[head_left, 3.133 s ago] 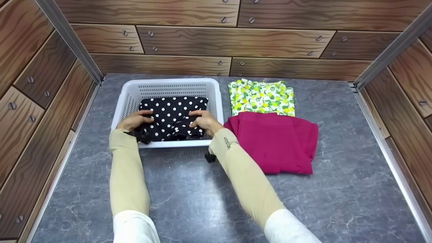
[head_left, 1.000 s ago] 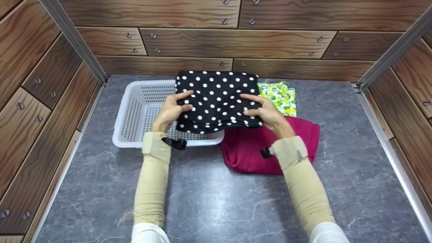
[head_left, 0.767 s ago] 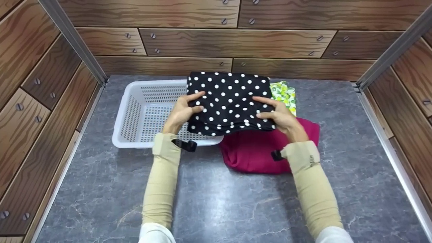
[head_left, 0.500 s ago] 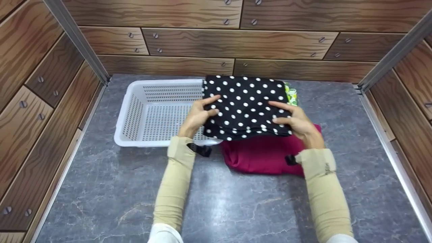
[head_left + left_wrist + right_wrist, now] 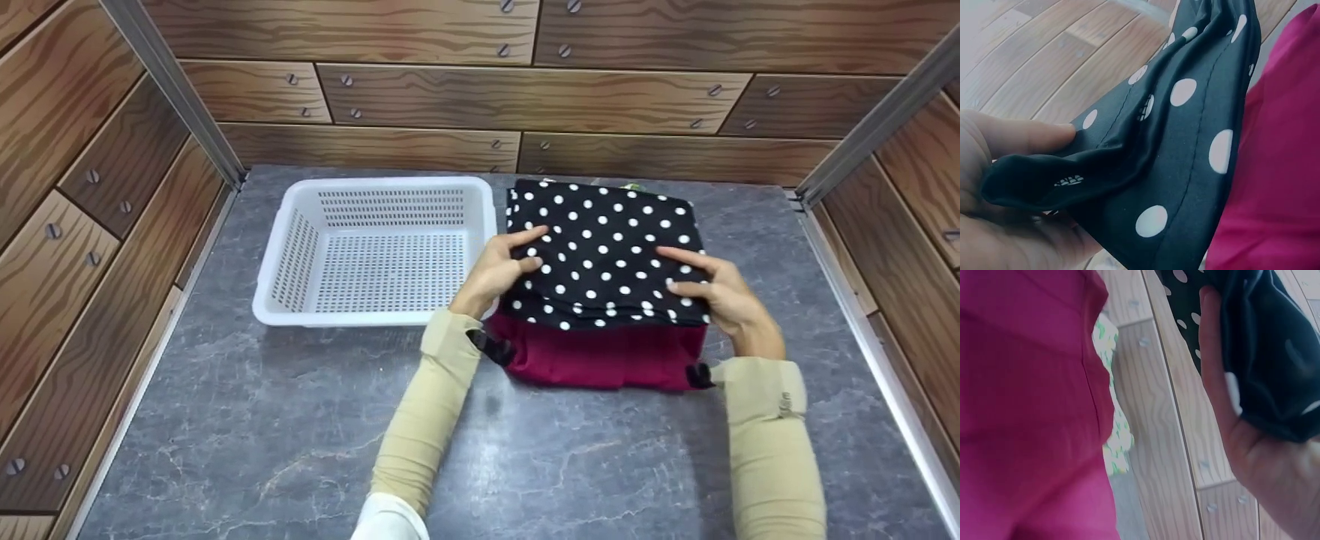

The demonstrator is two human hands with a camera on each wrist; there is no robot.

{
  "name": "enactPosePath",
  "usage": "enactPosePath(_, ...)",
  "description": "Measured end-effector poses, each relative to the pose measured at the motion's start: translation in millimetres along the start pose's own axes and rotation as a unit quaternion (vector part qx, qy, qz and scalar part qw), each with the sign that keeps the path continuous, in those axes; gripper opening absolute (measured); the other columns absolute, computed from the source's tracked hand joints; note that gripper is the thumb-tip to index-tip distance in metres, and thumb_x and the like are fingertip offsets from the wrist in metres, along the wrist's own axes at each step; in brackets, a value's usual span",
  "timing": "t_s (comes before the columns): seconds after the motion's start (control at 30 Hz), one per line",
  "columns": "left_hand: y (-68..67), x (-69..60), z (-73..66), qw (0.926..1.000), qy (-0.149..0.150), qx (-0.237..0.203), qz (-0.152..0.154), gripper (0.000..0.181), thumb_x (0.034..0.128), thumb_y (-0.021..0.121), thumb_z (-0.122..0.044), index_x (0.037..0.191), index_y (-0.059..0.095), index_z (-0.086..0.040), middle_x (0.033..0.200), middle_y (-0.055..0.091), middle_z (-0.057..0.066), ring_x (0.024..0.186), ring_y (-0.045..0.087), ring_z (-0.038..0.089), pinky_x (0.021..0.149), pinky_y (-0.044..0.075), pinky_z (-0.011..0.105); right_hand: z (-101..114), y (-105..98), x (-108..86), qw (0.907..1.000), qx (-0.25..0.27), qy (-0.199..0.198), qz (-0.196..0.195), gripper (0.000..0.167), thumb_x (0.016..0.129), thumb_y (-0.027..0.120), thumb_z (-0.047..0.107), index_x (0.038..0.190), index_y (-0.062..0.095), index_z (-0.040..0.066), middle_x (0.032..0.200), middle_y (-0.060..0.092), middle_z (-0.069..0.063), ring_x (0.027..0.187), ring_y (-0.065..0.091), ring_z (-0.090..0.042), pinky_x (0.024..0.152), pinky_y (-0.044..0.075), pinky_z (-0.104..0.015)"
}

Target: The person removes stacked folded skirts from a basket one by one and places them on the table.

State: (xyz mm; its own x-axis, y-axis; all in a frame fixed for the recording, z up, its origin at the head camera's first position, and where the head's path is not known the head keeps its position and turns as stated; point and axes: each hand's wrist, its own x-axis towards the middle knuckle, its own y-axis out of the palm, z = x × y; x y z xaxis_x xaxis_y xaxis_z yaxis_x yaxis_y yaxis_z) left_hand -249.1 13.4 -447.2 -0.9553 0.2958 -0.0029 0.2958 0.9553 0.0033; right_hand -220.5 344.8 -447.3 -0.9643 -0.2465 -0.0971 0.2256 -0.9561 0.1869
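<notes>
A folded black cloth with white polka dots [image 5: 600, 251] is held between two hands over a folded magenta cloth [image 5: 607, 364]. My left hand [image 5: 495, 271] grips its left edge, thumb on top and other fingers beneath. At the opposite edge my right hand [image 5: 727, 300] grips it the same way. The left wrist view shows the dotted fabric [image 5: 1179, 169] pinched in loose folds. In the right wrist view the dotted cloth is raised apart from the magenta cloth [image 5: 1033, 399]. A green-and-yellow lemon-print cloth [image 5: 1120, 444] peeks out behind, mostly hidden in the head view.
A white perforated plastic basket [image 5: 345, 320] stands left of the cloths, its slotted floor showing. The dark grey marbled tabletop [image 5: 225, 420] is bounded by wood-patterned panels [image 5: 420, 94] at the back and sides.
Both hands have lifted the dotted cloth out of the basket and carried it right, then lower and nearer, over the magenta cloth. It now covers most of the lemon-print cloth.
</notes>
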Motion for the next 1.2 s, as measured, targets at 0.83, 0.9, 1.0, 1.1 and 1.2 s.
enactPosePath(0.83, 122.4, 14.0, 24.6, 0.9954, -0.025, -0.007, 0.093, 0.063, 0.0888, 0.065, 0.009, 0.147, 0.054, -0.012, 0.152, 0.048, 0.004, 0.139, 0.039, 0.010, 0.110, 0.033, 0.024, 10.0, -112.8, -71.4, 0.9970, -0.026, 0.050, -0.054, 0.057, 0.090, 0.052, -0.024, 0.118, 0.078, 0.018, 0.102, 0.071, -0.001, 0.072, 0.073, -0.017, 0.060, 0.059, -0.028)
enactPosePath(0.9, 132.6, 14.6, 27.7, 0.9945, -0.029, -0.011, 0.100, 0.064, 0.0884, 0.066, 0.009, 0.148, 0.054, -0.012, 0.152, 0.048, 0.003, 0.139, 0.039, 0.009, 0.111, 0.032, 0.024, 11.7, -121.5, -77.2, 0.9941, -0.045, 0.068, -0.071, 0.054, 0.091, 0.056, -0.021, 0.116, 0.079, 0.021, 0.102, 0.071, 0.003, 0.071, 0.072, -0.016, 0.059, 0.059, -0.028)
enactPosePath(1.0, 148.3, 14.8, 32.7, 0.9930, -0.035, -0.015, 0.112, 0.065, 0.0880, 0.067, 0.008, 0.148, 0.054, -0.012, 0.151, 0.049, 0.001, 0.139, 0.038, 0.007, 0.112, 0.030, 0.023, 13.8, -134.0, -86.5, 0.9863, -0.090, 0.094, -0.102, 0.050, 0.092, 0.062, -0.014, 0.112, 0.080, 0.028, 0.098, 0.072, 0.009, 0.068, 0.071, -0.015, 0.057, 0.059, -0.027)
enactPosePath(1.1, 162.8, 14.6, 37.4, 0.9911, -0.044, -0.017, 0.125, 0.066, 0.0878, 0.068, 0.007, 0.148, 0.054, -0.014, 0.151, 0.050, -0.001, 0.137, 0.038, 0.005, 0.112, 0.028, 0.023, 13.5, -145.2, -95.0, 0.9736, -0.157, 0.106, -0.128, 0.045, 0.091, 0.069, -0.007, 0.110, 0.081, 0.032, 0.095, 0.071, 0.017, 0.066, 0.071, -0.013, 0.056, 0.058, -0.027)
enactPosePath(1.2, 174.6, 15.0, 41.0, 0.9890, -0.054, -0.021, 0.136, 0.067, 0.0875, 0.068, 0.008, 0.149, 0.054, -0.015, 0.151, 0.050, -0.003, 0.137, 0.038, 0.004, 0.112, 0.027, 0.023, 11.2, -154.3, -100.8, 0.9604, -0.211, 0.107, -0.147, 0.043, 0.089, 0.074, -0.003, 0.110, 0.080, 0.034, 0.096, 0.067, 0.025, 0.068, 0.070, -0.010, 0.058, 0.058, -0.026)
